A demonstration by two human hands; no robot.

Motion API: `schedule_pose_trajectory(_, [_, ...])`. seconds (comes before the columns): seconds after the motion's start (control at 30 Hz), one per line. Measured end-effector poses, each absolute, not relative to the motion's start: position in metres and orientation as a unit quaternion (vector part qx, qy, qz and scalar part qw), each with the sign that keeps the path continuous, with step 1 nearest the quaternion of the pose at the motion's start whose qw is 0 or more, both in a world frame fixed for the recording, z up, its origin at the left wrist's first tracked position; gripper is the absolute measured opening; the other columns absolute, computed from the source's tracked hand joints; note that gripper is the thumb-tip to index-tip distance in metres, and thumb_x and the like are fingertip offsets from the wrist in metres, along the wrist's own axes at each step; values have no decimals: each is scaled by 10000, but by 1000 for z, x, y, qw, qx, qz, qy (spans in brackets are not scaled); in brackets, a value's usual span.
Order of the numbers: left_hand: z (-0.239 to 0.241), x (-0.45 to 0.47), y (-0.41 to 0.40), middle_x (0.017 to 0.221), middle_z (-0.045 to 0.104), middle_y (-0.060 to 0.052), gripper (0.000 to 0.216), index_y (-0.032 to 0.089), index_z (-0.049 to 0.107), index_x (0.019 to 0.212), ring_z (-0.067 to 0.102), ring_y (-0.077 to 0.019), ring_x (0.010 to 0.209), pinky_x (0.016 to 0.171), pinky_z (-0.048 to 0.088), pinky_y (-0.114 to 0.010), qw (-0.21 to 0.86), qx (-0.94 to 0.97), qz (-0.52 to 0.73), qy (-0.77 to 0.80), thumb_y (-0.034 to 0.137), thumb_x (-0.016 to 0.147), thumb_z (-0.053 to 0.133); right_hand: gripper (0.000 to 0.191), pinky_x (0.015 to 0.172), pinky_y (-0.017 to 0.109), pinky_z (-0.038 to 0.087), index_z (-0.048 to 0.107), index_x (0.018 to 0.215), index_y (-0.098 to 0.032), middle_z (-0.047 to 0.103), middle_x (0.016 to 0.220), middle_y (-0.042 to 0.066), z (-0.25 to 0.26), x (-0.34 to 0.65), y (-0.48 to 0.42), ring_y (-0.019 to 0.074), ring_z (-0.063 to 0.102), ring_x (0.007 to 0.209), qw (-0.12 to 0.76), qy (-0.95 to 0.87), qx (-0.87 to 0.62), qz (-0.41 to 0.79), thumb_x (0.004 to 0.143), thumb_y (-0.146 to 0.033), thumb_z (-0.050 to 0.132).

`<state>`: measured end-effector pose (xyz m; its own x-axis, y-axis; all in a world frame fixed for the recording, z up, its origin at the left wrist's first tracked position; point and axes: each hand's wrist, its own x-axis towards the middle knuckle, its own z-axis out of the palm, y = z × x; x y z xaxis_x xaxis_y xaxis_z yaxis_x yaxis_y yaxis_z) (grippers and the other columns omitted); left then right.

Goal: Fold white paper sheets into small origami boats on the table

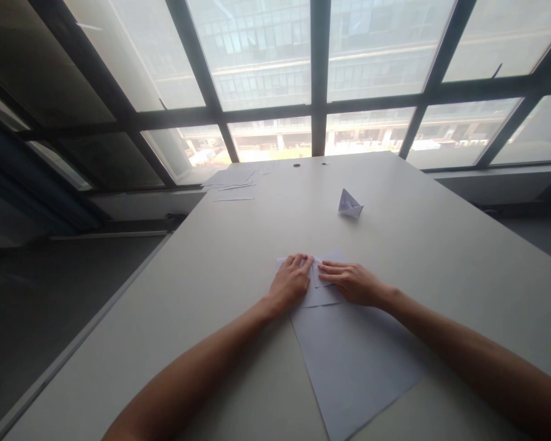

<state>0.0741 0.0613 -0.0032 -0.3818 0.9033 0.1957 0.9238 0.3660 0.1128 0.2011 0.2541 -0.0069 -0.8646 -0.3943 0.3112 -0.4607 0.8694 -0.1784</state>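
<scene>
On the table (234,245), the left hand (294,278) and right hand (351,282) seem to be smoothing a crease in the folded paper (324,298), at seven o'clock from the paper boat (349,205); the next move calls for flush edges. The right grip is released, fingers flat. I can't tell whether the left pinches anything, nor whether the sheet (351,364) toward six o'clock is separate.
</scene>
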Motion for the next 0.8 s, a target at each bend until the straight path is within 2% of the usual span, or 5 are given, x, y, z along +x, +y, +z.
schedule_pose_trajectory(0.4, [0, 72, 63, 1365, 491, -70, 480, 221, 480, 1371, 441, -262, 1190, 1066, 361, -377, 34, -527, -93, -844, 215, 892, 448, 555, 1097, 387, 433, 609, 1286, -226, 534, 1436, 61, -5, 203, 257, 205, 458, 1361, 109, -962, 213, 131, 809, 7, 446])
schedule_pose_trajectory(0.5, [0, 72, 64, 1332, 509, -68, 412, 238, 499, 1347, 452, -265, 1172, 1043, 379, -397, 37, -520, -104, -847, 331, 957, 402, 562, 1092, 386, 438, 602, 1298, -235, 535, 1435, 58, -6, 203, 257, 203, 462, 1358, 110, -962, 214, 126, 816, 4, 441])
schedule_pose_trajectory(0.63, [-2, 73, 64, 1314, 515, -79, 496, 242, 502, 1342, 454, -281, 1173, 1023, 391, -418, 46, -516, -117, -847, 530, 944, 436, 608, 1087, 386, 446, 570, 1346, -248, 541, 1431, 49, -7, 203, 258, 202, 468, 1353, 115, -960, 213, 143, 808, 6, 445])
schedule_pose_trajectory(0.73, [-4, 73, 64, 1319, 512, -81, 528, 240, 500, 1348, 451, -282, 1185, 1026, 390, -414, 47, -517, -122, -846, 557, 928, 464, 619, 1092, 395, 443, 548, 1374, -260, 529, 1442, 45, -6, 204, 259, 206, 465, 1356, 112, -960, 213, 146, 812, -13, 465])
schedule_pose_trajectory(0.8, [-4, 73, 64, 1321, 510, -83, 529, 237, 496, 1355, 451, -278, 1188, 1035, 385, -411, 47, -517, -126, -845, 550, 930, 468, 554, 1109, 409, 426, 539, 1384, -250, 510, 1458, 59, -5, 204, 259, 219, 457, 1363, 108, -959, 218, 143, 856, -87, 505])
